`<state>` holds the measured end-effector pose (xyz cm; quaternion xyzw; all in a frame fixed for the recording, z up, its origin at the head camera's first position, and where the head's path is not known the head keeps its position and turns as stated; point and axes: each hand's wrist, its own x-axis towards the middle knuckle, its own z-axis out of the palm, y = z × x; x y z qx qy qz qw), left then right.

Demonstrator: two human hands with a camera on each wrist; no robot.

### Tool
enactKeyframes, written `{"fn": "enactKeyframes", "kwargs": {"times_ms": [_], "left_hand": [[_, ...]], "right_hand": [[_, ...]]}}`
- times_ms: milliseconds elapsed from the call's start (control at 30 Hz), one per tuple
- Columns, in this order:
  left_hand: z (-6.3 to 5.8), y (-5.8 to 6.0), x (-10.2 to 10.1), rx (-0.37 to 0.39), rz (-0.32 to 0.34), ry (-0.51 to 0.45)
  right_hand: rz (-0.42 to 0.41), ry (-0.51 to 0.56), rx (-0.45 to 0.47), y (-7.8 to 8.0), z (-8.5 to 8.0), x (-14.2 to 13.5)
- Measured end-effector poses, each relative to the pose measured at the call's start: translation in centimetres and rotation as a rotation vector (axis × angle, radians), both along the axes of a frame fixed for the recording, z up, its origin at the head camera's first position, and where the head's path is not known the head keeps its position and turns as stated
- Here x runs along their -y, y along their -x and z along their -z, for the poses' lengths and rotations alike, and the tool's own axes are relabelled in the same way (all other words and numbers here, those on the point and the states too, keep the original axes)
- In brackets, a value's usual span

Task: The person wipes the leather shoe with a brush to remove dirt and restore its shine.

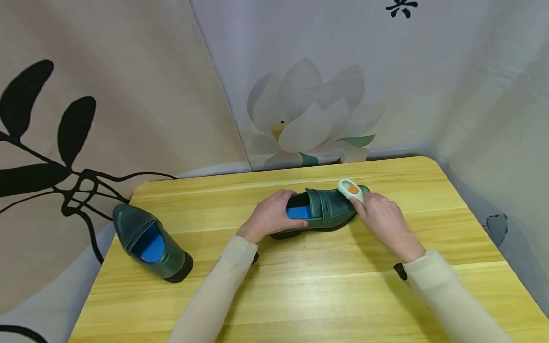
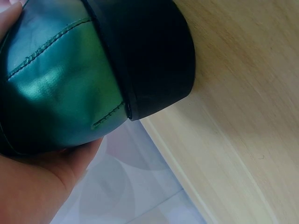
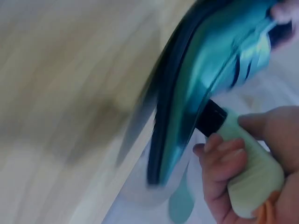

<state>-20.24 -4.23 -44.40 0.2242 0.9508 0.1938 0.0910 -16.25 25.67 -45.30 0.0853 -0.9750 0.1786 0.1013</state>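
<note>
A dark green loafer (image 1: 334, 207) with a blue insole lies on the table, its toe toward the right. My left hand (image 1: 271, 215) grips it round the heel, thumb along the near side. The left wrist view shows the shiny heel counter (image 2: 60, 84) and black heel block (image 2: 149, 56) up close. My right hand (image 1: 382, 220) holds a pale green tool (image 1: 349, 189) with an orange spot over the toe. In the right wrist view, fingers curl round the tool's rounded handle (image 3: 254, 172), and its black head (image 3: 211, 117) is right at the shoe's upper.
A second green loafer (image 1: 150, 245) with a blue insole stands at the table's left edge, heel toward me. The wooden table (image 1: 309, 290) has rounded far corners. Printed cloth (image 1: 309, 105) hangs behind it and along the sides.
</note>
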Motion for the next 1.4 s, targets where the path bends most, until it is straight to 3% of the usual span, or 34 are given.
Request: {"fn": "enactKeyframes", "kwargs": {"times_ms": [167, 433, 600, 767, 933, 1133, 1400], "left_hand": [[0.0, -0.1, -0.2, 0.003, 0.002, -0.016], [-0.1, -0.1, -0.3, -0.006, 0.007, 0.0], [-0.2, 0.0, -0.4, 0.007, 0.004, 0.025], [-0.9, 0.1, -0.8, 0.042, 0.02, 0.109], [-1.8, 0.1, -1.1, 0.056, 0.036, 0.219], [-1.3, -0.2, -0.8, -0.047, 0.023, 0.197], [-0.1, -0.1, -0.7, -0.35, 0.012, 0.16]], "right_hand": [[-0.039, -0.031, -0.018, -0.2, 0.2, 2.0], [0.094, -0.003, -0.079, -0.3, 0.5, -2.7], [0.113, 0.031, -0.059, -0.1, 0.7, -4.2], [0.12, 0.062, -0.028, -0.2, 0.8, -4.5], [0.122, 0.093, -0.056, -0.5, 0.6, -4.5], [0.112, 0.116, -0.086, -0.7, 0.0, -4.4], [0.125, 0.145, -0.093, -0.9, -0.5, -4.7]]}}
